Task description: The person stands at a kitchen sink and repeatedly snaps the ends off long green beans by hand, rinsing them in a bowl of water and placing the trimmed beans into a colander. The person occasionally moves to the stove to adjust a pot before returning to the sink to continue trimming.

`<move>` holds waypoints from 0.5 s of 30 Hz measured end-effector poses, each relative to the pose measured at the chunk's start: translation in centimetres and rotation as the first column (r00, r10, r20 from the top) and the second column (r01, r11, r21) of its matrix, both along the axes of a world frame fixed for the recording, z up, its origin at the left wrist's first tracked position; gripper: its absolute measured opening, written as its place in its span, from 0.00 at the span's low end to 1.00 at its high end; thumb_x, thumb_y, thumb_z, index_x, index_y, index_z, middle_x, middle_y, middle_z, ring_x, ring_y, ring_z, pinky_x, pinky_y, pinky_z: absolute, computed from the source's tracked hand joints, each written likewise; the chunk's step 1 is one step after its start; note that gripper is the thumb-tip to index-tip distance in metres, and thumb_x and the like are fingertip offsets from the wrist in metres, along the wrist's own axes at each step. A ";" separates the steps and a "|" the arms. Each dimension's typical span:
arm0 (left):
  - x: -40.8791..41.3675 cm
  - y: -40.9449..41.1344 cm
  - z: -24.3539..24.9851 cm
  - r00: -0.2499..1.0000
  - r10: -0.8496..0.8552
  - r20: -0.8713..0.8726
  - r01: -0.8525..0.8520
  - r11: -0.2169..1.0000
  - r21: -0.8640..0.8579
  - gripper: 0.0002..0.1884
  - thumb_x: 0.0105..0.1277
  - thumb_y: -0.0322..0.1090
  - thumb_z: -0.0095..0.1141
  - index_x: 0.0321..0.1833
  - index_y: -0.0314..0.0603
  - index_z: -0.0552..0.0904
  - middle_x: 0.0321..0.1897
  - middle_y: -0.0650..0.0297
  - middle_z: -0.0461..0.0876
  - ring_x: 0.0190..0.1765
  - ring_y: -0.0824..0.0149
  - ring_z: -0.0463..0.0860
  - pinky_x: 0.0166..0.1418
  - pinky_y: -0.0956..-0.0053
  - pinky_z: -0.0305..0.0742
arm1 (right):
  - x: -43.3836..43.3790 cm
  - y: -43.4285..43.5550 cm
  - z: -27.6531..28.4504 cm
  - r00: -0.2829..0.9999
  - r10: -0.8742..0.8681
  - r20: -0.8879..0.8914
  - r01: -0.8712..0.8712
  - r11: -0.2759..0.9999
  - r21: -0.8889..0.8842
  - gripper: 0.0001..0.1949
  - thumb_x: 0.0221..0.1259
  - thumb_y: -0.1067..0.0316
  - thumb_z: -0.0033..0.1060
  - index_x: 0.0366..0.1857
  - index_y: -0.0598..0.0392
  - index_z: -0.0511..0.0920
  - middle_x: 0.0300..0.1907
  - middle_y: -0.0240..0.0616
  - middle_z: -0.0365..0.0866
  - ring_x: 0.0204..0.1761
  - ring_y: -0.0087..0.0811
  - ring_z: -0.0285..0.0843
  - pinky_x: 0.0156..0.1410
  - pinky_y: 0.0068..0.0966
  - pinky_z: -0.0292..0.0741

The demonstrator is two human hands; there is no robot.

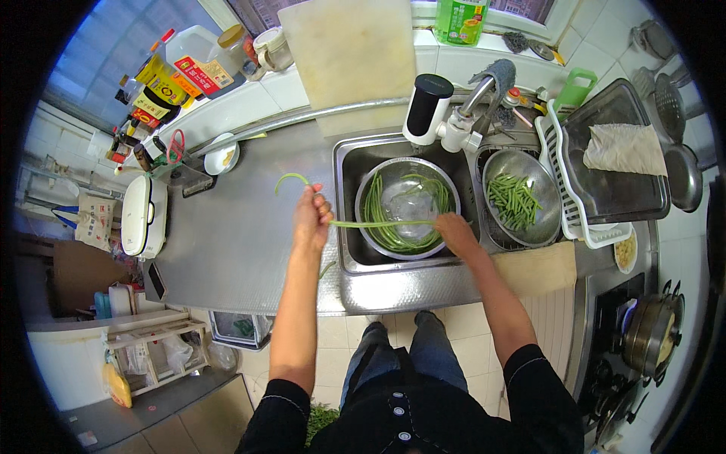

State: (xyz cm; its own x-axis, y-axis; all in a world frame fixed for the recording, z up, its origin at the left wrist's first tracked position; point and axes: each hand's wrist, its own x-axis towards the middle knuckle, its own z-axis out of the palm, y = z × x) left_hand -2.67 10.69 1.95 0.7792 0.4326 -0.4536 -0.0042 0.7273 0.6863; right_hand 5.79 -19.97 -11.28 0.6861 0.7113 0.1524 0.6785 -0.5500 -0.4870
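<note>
A long green bean is stretched level between my two hands, over a steel bowl that sits in the sink. My left hand is closed around the bean left of the sink, and its curled end sticks out past my fingers. At the bowl's right rim, my right hand grips the other part of the bean. Whole long beans lie coiled in the bowl, with what looks like water. To the right, a steel colander holds short cut bean pieces. A bean scrap rests on the counter.
A faucet with a white filter unit rises behind the sink. A cutting board leans against the window. The white dish rack bears a dark tray. A white bowl and a phone are on the steel counter.
</note>
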 end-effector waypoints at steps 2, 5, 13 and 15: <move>0.1 0.3 0.3 0.998 -0.051 -0.034 0.056 0.988 0.143 0.11 0.68 0.43 0.38 0.38 0.44 0.69 0.14 0.73 0.59 0.15 0.79 0.55 0.16 0.84 0.49 | 1.2 -2.0 -1.5 0.998 -0.058 0.028 0.062 0.986 -0.153 0.08 0.54 0.63 0.52 0.29 0.57 0.73 0.31 0.44 0.75 0.39 0.43 0.71 0.42 0.38 0.68; 0.5 -1.3 -1.0 0.958 -0.175 -0.226 0.264 0.846 0.463 0.15 0.66 0.50 0.40 0.38 0.48 0.72 0.16 0.74 0.60 0.17 0.80 0.57 0.19 0.85 0.51 | 2.6 -1.3 -2.2 0.960 -0.251 -0.124 0.216 0.947 -0.239 0.11 0.57 0.61 0.50 0.27 0.58 0.75 0.31 0.45 0.77 0.38 0.46 0.72 0.40 0.39 0.69; 5.2 -7.5 -23.4 0.720 -0.358 -0.594 0.679 0.185 0.711 0.17 0.59 0.30 0.43 0.52 0.42 0.71 0.48 0.50 0.74 0.50 0.49 0.73 0.54 0.65 0.67 | 4.5 6.9 -10.3 0.538 -0.594 -0.598 0.770 0.635 0.062 0.13 0.57 0.69 0.46 0.45 0.60 0.69 0.44 0.51 0.73 0.46 0.48 0.72 0.49 0.34 0.68; 5.9 -8.8 -24.5 0.650 -0.224 -0.726 0.757 0.115 0.643 0.19 0.58 0.29 0.42 0.55 0.45 0.69 0.52 0.51 0.71 0.51 0.50 0.73 0.55 0.64 0.67 | 3.6 7.6 -13.6 0.462 -0.660 -0.592 0.837 0.546 0.045 0.16 0.52 0.74 0.47 0.47 0.59 0.67 0.44 0.52 0.71 0.46 0.47 0.71 0.50 0.34 0.67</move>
